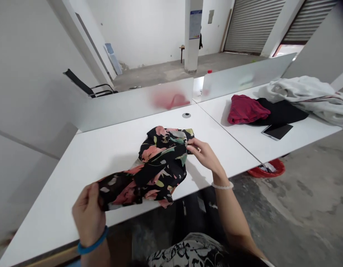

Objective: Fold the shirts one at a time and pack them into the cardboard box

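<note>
A black garment with a floral print (164,163) lies loosely bunched at the middle of the frame, partly raised from the white table (76,163). The left hand (89,211), lower left, grips one end between thumb and curled fingers; the right hand (203,154), right of center, pinches the opposite edge with its fingertips. The cloth looks thin, slightly sheer near the left hand, so it should be light, limp and perhaps slippery; a gentle pinch at the edges or seams seems the best hold. The table is smooth and flat. At right lie a crumpled dark red cloth (245,109), a soft white fabric heap (302,89) and a slim, hard, glossy smartphone (278,131).
</note>
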Tool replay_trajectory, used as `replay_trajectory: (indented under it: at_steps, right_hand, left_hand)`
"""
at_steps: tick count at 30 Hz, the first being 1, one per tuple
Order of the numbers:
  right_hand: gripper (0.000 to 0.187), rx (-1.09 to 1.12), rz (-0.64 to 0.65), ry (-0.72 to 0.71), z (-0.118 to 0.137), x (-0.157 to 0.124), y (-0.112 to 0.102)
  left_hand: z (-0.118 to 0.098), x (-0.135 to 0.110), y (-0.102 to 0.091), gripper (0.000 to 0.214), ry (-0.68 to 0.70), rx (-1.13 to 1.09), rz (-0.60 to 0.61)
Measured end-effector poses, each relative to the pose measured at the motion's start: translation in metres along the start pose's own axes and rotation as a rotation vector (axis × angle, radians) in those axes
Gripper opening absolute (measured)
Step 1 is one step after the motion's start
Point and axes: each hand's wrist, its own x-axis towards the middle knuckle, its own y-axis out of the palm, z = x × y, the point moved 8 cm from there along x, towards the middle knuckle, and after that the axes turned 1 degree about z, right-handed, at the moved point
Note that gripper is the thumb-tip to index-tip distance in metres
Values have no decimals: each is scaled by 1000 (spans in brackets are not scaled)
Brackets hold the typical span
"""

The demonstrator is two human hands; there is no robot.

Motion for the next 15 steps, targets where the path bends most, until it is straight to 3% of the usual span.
replay_trajectory:
  at_steps: [3,5,7,9,13,15]
  right_hand:
    - [32,163,-139,24,32,5,-18]
    - [33,143,-235,-5,44,13,-22]
    - [33,95,-280,-30,45,23,-20]
    - [32,79,-278,-29,39,31,-16]
    - [33,101,-299,5,26,26,-25]
    - [34,124,-341,50,21,14,-39]
  left_hand:
    - [-18,14,-13,29,57,-85,-175]
    - [-31,23,-2,29,139,76,-143]
    - [-36,27,21,34,194,251,-35]
    - [-28,20,50,39,219,354,148]
    - [17,-32,112,59,284,454,608]
    - [40,-54,126,65,327,506,666]
